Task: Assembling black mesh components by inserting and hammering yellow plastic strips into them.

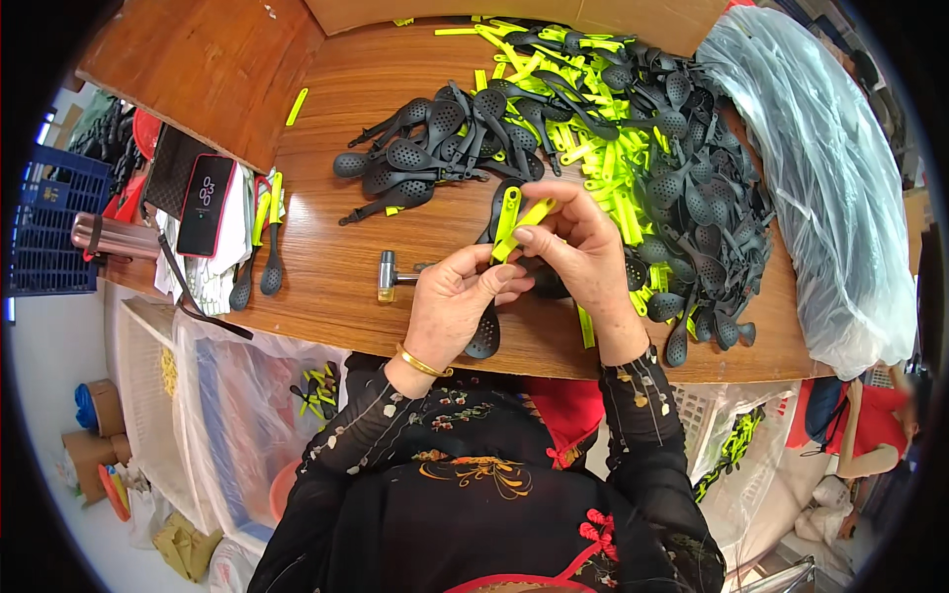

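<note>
Above the near part of the table, my left hand (457, 299) is closed around a black slotted spoon (483, 337), whose perforated head hangs below the fingers. A lime-green handle piece (507, 210) stands up from between both hands; its joint with the spoon is hidden by fingers. With thumb and fingers, my right hand (578, 242) pinches a second lime-green handle piece (537, 214), tilted across the first. Close to my left hand lies a small hammer (387, 277) with a metal and amber head, its handle partly under the hand.
Loose black slotted spoons (440, 124) lie ahead, and a larger spoon heap (707, 188) lies right, beside lime-green handles (613, 178). Plastic sheeting (806, 188) covers the right edge. A phone (206, 206) and two green-handled spoons (271, 272) lie left. Plastic-lined bins (237, 415) stand below.
</note>
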Available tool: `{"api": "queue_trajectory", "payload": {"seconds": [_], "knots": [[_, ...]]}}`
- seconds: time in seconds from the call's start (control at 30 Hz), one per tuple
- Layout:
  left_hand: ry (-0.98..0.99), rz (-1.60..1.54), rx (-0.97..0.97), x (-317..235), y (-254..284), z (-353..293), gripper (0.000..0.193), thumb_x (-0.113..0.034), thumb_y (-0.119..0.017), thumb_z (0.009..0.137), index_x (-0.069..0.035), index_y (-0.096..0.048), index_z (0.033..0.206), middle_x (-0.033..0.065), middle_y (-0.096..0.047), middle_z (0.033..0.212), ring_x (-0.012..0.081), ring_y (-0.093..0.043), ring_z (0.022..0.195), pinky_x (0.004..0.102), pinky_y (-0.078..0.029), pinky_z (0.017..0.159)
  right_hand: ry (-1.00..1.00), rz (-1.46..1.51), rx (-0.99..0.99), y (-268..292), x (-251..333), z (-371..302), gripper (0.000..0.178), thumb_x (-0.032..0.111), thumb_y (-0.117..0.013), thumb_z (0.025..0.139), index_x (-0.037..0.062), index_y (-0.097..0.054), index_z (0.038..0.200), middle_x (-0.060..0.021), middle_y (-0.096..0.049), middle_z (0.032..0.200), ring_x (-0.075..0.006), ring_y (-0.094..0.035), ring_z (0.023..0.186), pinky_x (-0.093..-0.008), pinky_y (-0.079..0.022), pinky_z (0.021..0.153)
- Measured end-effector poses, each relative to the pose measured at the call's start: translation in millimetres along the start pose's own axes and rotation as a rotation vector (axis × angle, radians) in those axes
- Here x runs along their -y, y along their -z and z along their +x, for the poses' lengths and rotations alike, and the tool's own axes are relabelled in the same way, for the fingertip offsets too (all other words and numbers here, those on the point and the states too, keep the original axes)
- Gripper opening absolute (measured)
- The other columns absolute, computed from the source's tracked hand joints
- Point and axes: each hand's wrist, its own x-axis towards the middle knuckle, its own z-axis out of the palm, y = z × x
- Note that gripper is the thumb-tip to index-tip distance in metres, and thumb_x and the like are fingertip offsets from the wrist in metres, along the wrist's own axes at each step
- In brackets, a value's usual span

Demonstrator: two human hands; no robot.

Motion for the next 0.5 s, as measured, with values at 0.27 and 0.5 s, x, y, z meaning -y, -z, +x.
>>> {"api": "queue_trajectory", "payload": {"seconds": [0.27, 0.5], "knots": [[0.046, 0.023, 0.007, 0, 5, -4, 0.035, -0.017, -0.067, 0.109, 0.0, -0.064, 0.139, 0.0101, -0.074, 0.12, 0.0254, -0.078, 0.108, 0.0354, -0.064, 0.094, 0.364, -0.646, 0.101, -5, 1, 7, 0.052, 0.001, -0.072, 0.1, 0.0069, -0.058, 0.15, -0.0059, -0.069, 0.109, -0.0113, -0.068, 0.086, -0.0295, -0.058, 0.077], [0.079, -0.029, 0.062, -15, 6, -9, 0.039, -0.021, -0.056, 0.115, 0.001, -0.057, 0.147, 0.0093, -0.07, 0.121, 0.0245, -0.078, 0.105, 0.0333, -0.063, 0.09, -0.012, -0.057, -0.044, 0, 3, 4, 0.05, 0.005, -0.066, 0.104, 0.0074, -0.053, 0.152, 0.0029, -0.06, 0.114, -0.0072, -0.06, 0.095, -0.0228, -0.051, 0.081]]}}
